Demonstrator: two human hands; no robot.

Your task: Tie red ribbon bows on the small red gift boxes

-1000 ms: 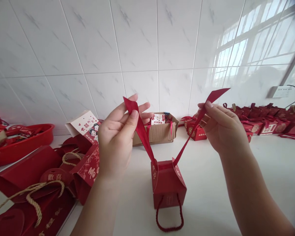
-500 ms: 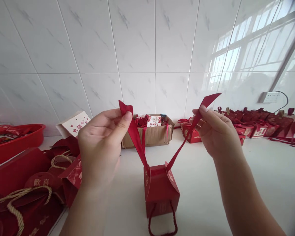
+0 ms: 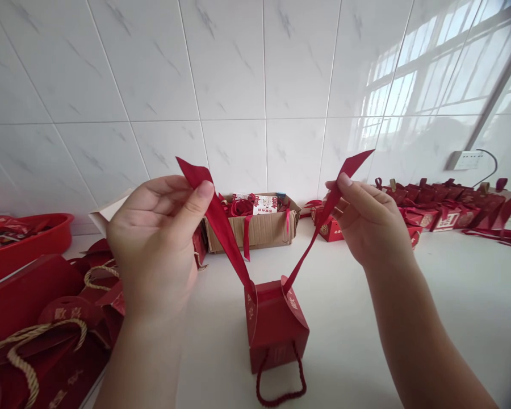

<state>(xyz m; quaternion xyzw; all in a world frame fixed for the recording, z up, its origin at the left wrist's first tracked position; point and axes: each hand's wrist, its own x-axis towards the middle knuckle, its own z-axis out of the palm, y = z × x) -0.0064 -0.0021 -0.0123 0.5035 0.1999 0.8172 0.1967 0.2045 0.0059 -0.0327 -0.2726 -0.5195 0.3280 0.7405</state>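
A small red gift box (image 3: 276, 324) stands on the white table, with a dark red cord handle (image 3: 281, 397) hanging at its near side. A flat red ribbon (image 3: 230, 236) comes out of its top, and its two tails spread apart in a V. My left hand (image 3: 162, 227) pinches one tail between thumb and fingers, the pointed end sticking out above. The other tail is pinched in my right hand (image 3: 366, 218), its tip pointing up and right. Both hands are raised above the box.
Behind stands a cardboard box (image 3: 264, 234) with ribbons and printed cards. Larger red gift boxes with rope handles (image 3: 63, 341) and a red basin (image 3: 34, 250) of packets lie at left. Several finished-looking red boxes (image 3: 443, 210) line the right back, below a wall socket (image 3: 466, 160).
My left hand has moved left and slightly up with its ribbon tail, and more of that tail's end shows. My right hand has shifted a little. The view has tilted slightly.
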